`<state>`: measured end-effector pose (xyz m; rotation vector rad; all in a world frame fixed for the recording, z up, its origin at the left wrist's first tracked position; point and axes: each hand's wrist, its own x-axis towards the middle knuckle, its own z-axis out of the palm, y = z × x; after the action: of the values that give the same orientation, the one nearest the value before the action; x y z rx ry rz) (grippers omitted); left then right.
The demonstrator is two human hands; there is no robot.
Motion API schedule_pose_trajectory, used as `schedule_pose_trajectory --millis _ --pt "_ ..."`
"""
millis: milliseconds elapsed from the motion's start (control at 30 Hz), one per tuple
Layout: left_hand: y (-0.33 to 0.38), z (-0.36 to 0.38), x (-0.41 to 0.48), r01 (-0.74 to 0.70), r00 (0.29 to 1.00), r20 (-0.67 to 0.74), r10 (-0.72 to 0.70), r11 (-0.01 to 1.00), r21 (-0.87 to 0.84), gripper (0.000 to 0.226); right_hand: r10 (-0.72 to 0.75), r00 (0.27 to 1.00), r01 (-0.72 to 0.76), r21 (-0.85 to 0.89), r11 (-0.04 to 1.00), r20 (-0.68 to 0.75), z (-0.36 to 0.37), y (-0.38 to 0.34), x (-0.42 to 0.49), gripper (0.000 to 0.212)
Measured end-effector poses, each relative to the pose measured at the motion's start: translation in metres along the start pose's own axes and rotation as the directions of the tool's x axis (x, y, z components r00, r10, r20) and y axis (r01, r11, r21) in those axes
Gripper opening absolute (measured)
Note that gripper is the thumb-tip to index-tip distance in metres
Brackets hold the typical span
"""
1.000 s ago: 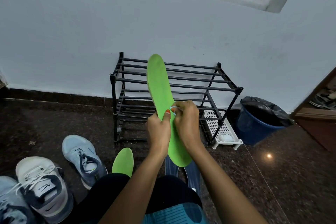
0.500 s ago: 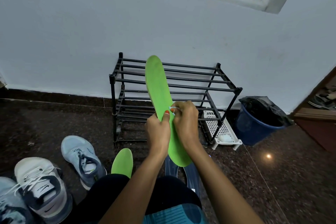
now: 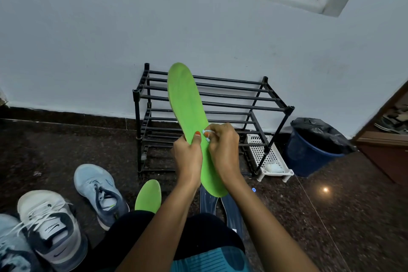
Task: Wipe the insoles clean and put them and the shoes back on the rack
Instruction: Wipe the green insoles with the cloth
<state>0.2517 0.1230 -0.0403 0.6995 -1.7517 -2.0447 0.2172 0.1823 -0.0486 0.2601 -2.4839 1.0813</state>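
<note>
A long green insole [image 3: 186, 99] stands upright in front of me, held over the black shoe rack [image 3: 234, 104]. My left hand [image 3: 187, 157] grips its middle from the left, thumb on the face. My right hand [image 3: 223, 148] presses a small white wipe [image 3: 207, 133] against the insole's face with curled fingers. A second green insole [image 3: 148, 195] lies on the floor by my knee. Two dark insoles [image 3: 229, 207] lie on the floor under my hands. A light blue sneaker [image 3: 99, 192] and a white and grey sneaker [image 3: 50, 227] sit at the lower left.
Another shoe [image 3: 11, 252] is cut off at the bottom left corner. A white perforated tray [image 3: 268, 159] sits on the floor right of the rack. A blue bin [image 3: 309, 157] with a black liner stands further right. A brown door frame [image 3: 384, 146] is at the right edge.
The insole's tip has tilted slightly to the left. Both hands stay in the same place on the insole.
</note>
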Motion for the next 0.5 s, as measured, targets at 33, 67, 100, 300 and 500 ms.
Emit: schedule_pose_trajectory --millis 33,67,100,300,500 --pt "0.001 -0.001 0.001 0.001 1.000 -0.014 -0.001 1.000 -0.014 0.018 -0.022 1.000 0.022 0.003 1.000 0.008 -0.002 -0.002 -0.005 0.013" --pt "0.001 -0.002 0.003 0.004 1.000 -0.030 -0.005 1.000 -0.027 0.016 -0.043 0.999 0.043 0.005 0.999 0.016 -0.003 -0.005 -0.011 0.013" --pt "0.001 -0.002 0.005 0.009 0.999 -0.043 -0.011 0.999 -0.037 0.015 -0.056 0.998 0.055 0.011 0.998 0.023 -0.005 -0.006 -0.017 0.013" --pt "0.000 0.002 0.003 0.033 0.999 -0.019 -0.034 0.998 -0.058 0.011 0.003 1.000 -0.003 0.019 1.000 0.007 -0.003 -0.002 -0.017 0.015" --pt "-0.001 0.003 0.000 0.028 1.000 0.005 -0.027 0.999 -0.037 0.014 0.068 0.997 -0.065 0.063 0.996 -0.044 0.000 0.003 -0.002 0.013"
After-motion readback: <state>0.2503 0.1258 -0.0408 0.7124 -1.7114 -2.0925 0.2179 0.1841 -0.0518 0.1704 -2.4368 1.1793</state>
